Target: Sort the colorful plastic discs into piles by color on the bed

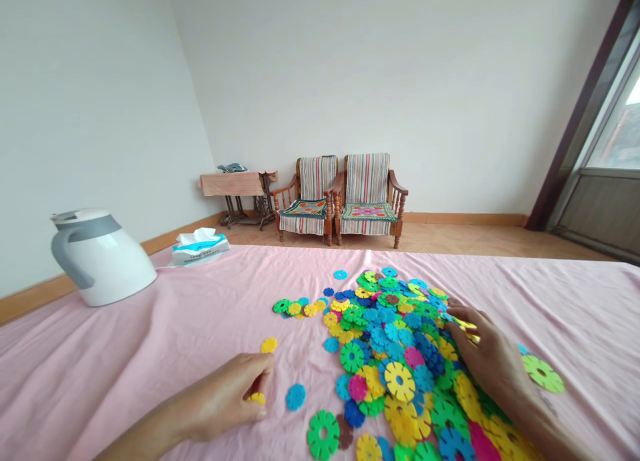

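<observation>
A large heap of notched plastic discs (399, 381) in yellow, green, blue and pink lies on the pink cloth (200, 327). My left hand (235, 391) is left of the heap, its fingers curled round a small yellow disc (257, 398). Just beyond its knuckles lies another yellow disc (269, 345), and a blue disc (295, 397) is to its right. My right hand (487, 354) reaches over the heap's right side, with yellow pieces (467, 325) at its fingers; its grip on them is unclear. A lime disc (543, 373) lies right of that wrist.
A white and grey jug (117, 261) stands at the left, with a tissue box (201, 247) behind it. Beyond the cloth are two wooden chairs (367, 211) and a small covered table (233, 184) against the wall.
</observation>
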`<state>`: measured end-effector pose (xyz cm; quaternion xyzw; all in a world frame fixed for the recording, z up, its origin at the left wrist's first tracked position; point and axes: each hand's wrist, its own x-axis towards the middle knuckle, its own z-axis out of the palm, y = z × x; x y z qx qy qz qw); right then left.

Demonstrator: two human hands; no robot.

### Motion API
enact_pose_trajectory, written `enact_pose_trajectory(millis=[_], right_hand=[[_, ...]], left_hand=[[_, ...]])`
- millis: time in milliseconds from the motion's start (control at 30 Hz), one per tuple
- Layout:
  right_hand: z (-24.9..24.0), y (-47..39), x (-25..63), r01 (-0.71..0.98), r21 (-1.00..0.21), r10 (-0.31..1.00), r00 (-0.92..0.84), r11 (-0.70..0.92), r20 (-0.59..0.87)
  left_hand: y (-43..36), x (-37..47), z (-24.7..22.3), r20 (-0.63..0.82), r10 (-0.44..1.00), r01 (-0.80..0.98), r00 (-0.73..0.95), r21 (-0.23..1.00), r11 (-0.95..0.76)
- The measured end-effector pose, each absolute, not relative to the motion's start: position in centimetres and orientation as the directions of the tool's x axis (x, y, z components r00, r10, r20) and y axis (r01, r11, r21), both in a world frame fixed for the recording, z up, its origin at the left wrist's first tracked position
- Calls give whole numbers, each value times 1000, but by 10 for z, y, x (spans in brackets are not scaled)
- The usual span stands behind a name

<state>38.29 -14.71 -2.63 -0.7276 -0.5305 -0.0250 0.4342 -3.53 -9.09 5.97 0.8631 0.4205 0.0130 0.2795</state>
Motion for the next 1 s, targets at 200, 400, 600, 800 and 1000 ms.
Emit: enact_pose_trajectory(millis=[200,400,600,800,1000], right_hand=[[-26,-148,384,799,-598,755,427,-57,499],[-26,-146,384,797,-602,754,426,-50,501],[-23,-147,381,783,-614,755,460,-98,467],[-19,-149,379,788,-612,759,434,-60,484],[-18,-148,374,773,-630,758,453,-72,469]], left_hand=[[-95,-7,55,-179,710,650,682,593,-475],[-92,6,59,-162,660,623,734,547,-559],[-79,71,51,-3,747,536,665,699,-474],[-73,114,61,196,667,355,718,722,-594],[-3,57,51,324,759,685,564,329,-650]])
